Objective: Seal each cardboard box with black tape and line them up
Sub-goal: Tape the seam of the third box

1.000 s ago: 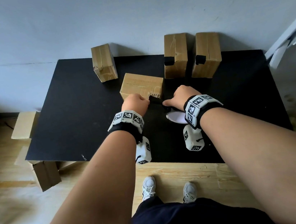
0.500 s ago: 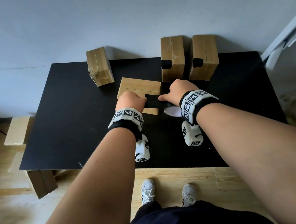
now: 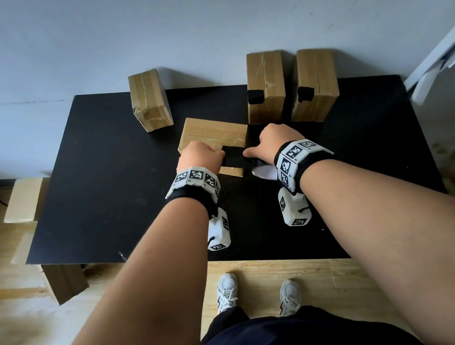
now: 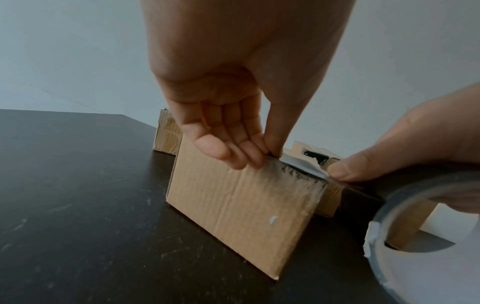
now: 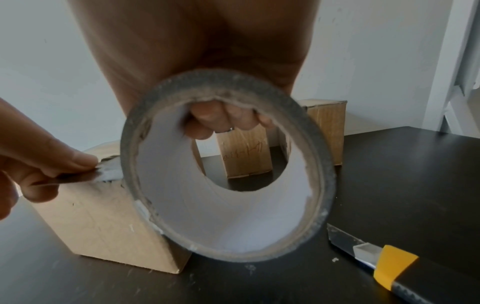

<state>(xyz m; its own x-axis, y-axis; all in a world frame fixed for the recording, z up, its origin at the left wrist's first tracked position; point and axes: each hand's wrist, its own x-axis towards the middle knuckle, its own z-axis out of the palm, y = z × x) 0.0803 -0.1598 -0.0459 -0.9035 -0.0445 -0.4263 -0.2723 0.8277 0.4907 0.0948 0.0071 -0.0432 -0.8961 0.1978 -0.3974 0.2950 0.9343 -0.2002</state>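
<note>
With black tape strip (image 3: 234, 157) now stretched further over flat brown cardboard box (image 3: 212, 132), left hand (image 3: 199, 157) fingers (image 4: 244, 148) pinch its end, right hand (image 3: 277, 142) grips grey-rimmed tape roll (image 5: 223, 185); seal started, uncut.

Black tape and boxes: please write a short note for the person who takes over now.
Left hand pinches the free tape end onto the near box.
Right hand holds the tape roll, strip stretched between the hands.
Two far boxes already carry black tape and stand side by side.
Left far box shows no black tape.
Utility knife lies right of the roll.
Left to do: cut the strip, tape the last box, line up.
</note>
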